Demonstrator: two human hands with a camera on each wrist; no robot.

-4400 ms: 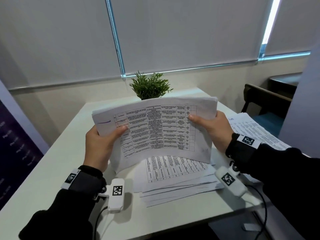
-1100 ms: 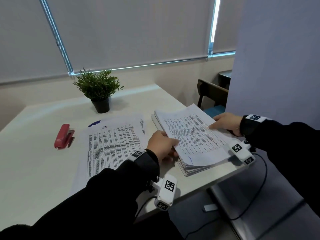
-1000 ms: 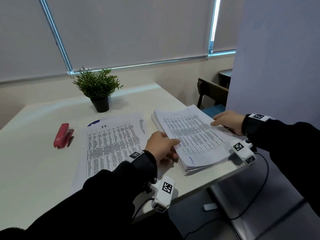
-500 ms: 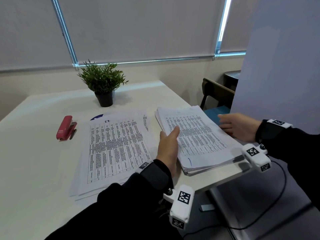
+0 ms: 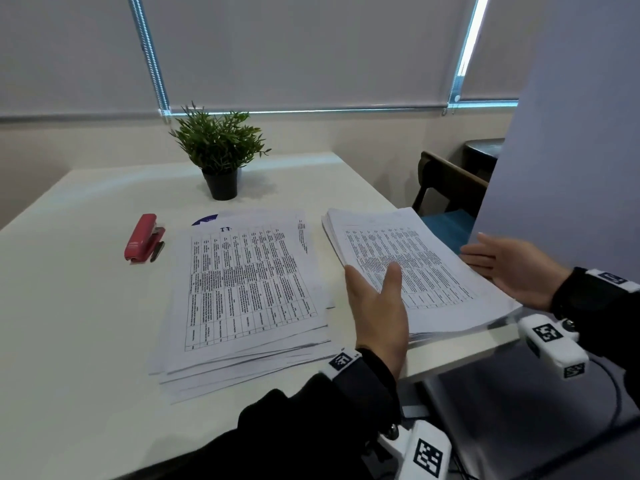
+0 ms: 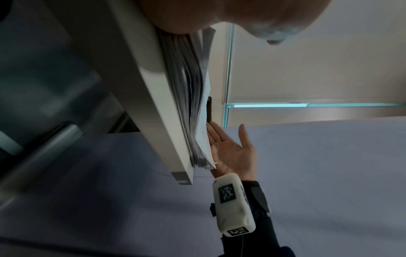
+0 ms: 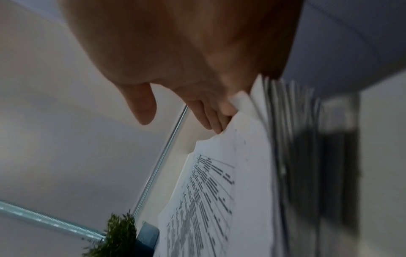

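Observation:
Two stacks of printed sheets lie on the white table. The left stack is loosely fanned. The right stack sits at the table's right corner. My left hand stands edge-on with straight fingers against that stack's left side. My right hand is open, palm facing the stack's right side. In the left wrist view the right hand lies flat along the stack's edge. In the right wrist view its fingertips touch the top sheets.
A red stapler lies left of the papers, and a potted plant stands at the back. A chair and a blue-grey partition are close beyond the table's right edge.
The bundle once held up in both hands now lies on the right stack. Since a second ago both hands have let go and opened flat on either side of it.

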